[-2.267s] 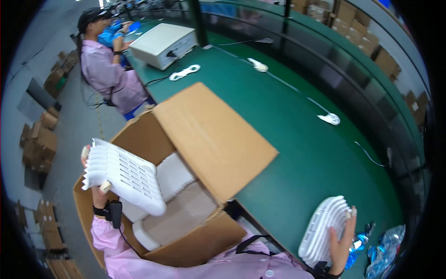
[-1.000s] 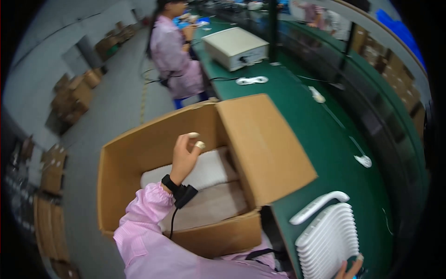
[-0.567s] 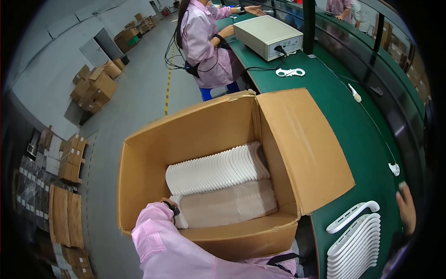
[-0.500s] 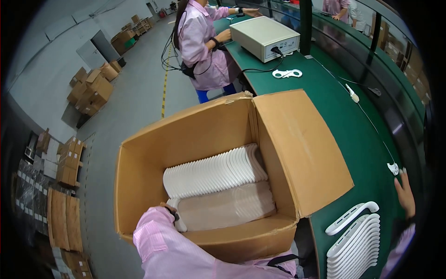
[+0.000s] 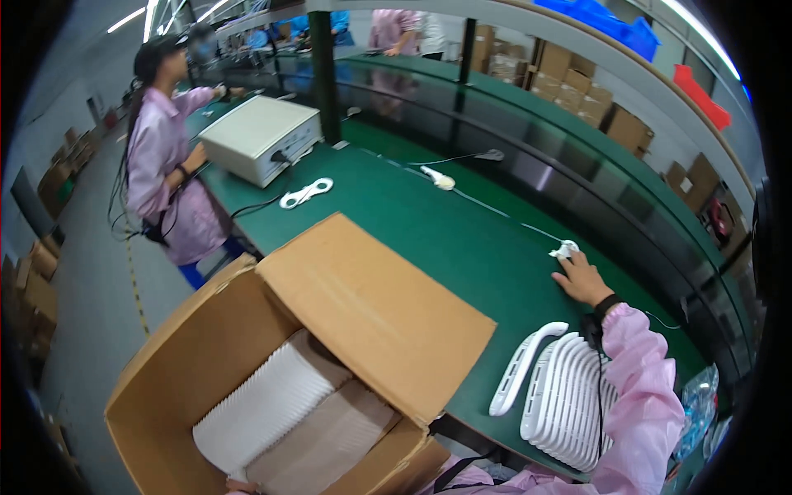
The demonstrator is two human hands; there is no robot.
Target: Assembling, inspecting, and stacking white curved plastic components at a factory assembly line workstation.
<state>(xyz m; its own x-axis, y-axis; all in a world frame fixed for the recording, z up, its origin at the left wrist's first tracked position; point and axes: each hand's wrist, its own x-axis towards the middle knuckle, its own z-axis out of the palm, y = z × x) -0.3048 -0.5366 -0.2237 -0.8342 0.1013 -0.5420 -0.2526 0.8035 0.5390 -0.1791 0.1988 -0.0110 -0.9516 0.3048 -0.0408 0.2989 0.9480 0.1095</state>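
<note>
My right hand (image 5: 584,282) reaches over the green bench, fingers and thumb spread, fingertips touching a small white plastic piece (image 5: 565,248) at the end of a thin cord. Low in the view, only a bit of my left hand (image 5: 241,485) shows at the near end of the nested parts inside the open cardboard box (image 5: 157,388); its fingers are hidden. Inside lies a row of nested white curved parts (image 5: 268,396), beside a second row (image 5: 330,445) that looks greyish-brown. Beside my right forearm stand several white slotted plastic shells (image 5: 561,396), with one shell (image 5: 520,371) apart on their left.
The box flap (image 5: 379,305) lies over the edge of the green bench (image 5: 429,223). Farther off are a flat white two-ringed part (image 5: 306,193), a beige instrument box (image 5: 256,136) and a person in pink (image 5: 169,181). A clear plastic bag (image 5: 697,408) sits at the right.
The view has swung right, so the box sits lower and farther left. My right hand has come onto the white piece on the cord. My left hand is now mostly out of view.
</note>
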